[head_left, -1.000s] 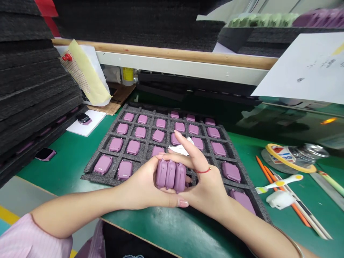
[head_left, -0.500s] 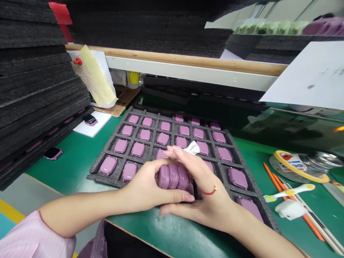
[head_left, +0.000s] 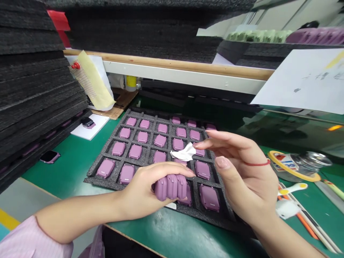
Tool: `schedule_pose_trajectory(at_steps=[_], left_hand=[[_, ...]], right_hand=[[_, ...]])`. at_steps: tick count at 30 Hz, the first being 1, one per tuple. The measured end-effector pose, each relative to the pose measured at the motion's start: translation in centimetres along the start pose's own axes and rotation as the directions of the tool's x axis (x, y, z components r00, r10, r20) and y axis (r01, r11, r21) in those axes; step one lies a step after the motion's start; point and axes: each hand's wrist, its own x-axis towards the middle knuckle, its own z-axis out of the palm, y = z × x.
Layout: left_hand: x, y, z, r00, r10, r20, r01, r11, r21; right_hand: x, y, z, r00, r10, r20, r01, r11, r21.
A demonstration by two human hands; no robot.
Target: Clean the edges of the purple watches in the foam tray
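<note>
Watch cases (head_left: pixel 171 187), purple, three visible, sit side by side in the left hand (head_left: pixel 142 190), its fingers curled over and closed on them, above the near side of a dark foam tray (head_left: pixel 106 182). Right hand (head_left: pixel 249 175) is raised over the tray's right portion, thumb and fingers spread apart. One fingertip is at the edge of a crumpled white tissue (head_left: pixel 185 153); contact cannot be determined. Further purple cases (head_left: pixel 209 198) occupy the tray compartments. Tray rests on a green table (head_left: pixel 185 229). Dark-screened watch (head_left: pixel 49 156) lies left of the tray; toothbrush (head_left: pixel 292 189) lies to the right.
</note>
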Motion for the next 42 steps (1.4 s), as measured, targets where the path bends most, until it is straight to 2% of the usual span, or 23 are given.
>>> schedule_pose_trajectory(at_steps=[11,18,20,22,25,27,29,30,32,34,36,38,42], left_hand=[[0.0,0.6,0.1,0.992,-0.123,-0.018,0.123,0.992,-0.012],[0.2,0.7,0.0,0.993,-0.111,-0.047,0.114,0.992,0.051],[0.1,0.4,0.0,0.986,-0.161,-0.047,0.162,0.987,0.021],[-0.1,0.0,0.1,0.972,-0.233,-0.032,0.231,0.971,-0.057],[-0.2,-0.4,0.4,0.941,-0.339,0.008,0.334,0.924,-0.187],[-0.2,-0.4,0.5,0.900,-0.434,0.042,0.430,0.865,-0.259],[0.0,-0.1,0.6,0.835,-0.544,0.086,0.535,0.765,-0.359],[0.1,0.1,0.6,0.797,-0.590,0.126,0.582,0.697,-0.419],[0.4,0.5,0.6,0.730,-0.648,0.216,0.644,0.547,-0.534],[0.6,0.6,0.6,0.688,-0.674,0.269,0.654,0.414,-0.633],[0.8,0.5,0.6,0.684,-0.676,0.273,0.600,0.311,-0.737],[0.8,0.2,0.6,0.701,-0.644,0.305,0.547,0.212,-0.810],[0.8,-0.2,0.7,0.722,-0.569,0.394,0.529,0.086,-0.844]], right_hand=[[0.8,-0.2,-1.2,0.982,-0.135,0.131,0.161,0.964,-0.212],[1.4,-0.7,-1.7,0.961,-0.183,0.210,0.233,0.940,-0.249],[1.7,-1.3,-2.4,0.962,-0.209,0.177,0.253,0.925,-0.283],[2.0,-2.0,-3.6,0.966,-0.244,0.082,0.257,0.902,-0.346],[2.3,-2.8,-5.7,0.966,-0.230,-0.114,0.149,0.864,-0.481],[2.2,-2.8,-7.0,0.968,-0.142,-0.205,0.009,0.842,-0.539],[1.8,-2.3,-7.8,0.980,-0.031,-0.195,-0.084,0.826,-0.557],[1.4,-2.0,-7.9,0.990,0.017,-0.137,-0.091,0.825,-0.558],[0.6,-1.6,-7.3,0.994,0.075,0.083,-0.019,0.845,-0.535],[-0.2,-1.6,-6.0,0.938,0.060,0.341,0.118,0.871,-0.476],[-0.8,-1.7,-4.4,0.861,0.021,0.508,0.228,0.877,-0.423],[-1.0,-1.9,-2.8,0.817,-0.005,0.577,0.288,0.870,-0.400],[-0.4,-1.2,-0.6,0.808,-0.081,0.584,0.310,0.901,-0.303]])
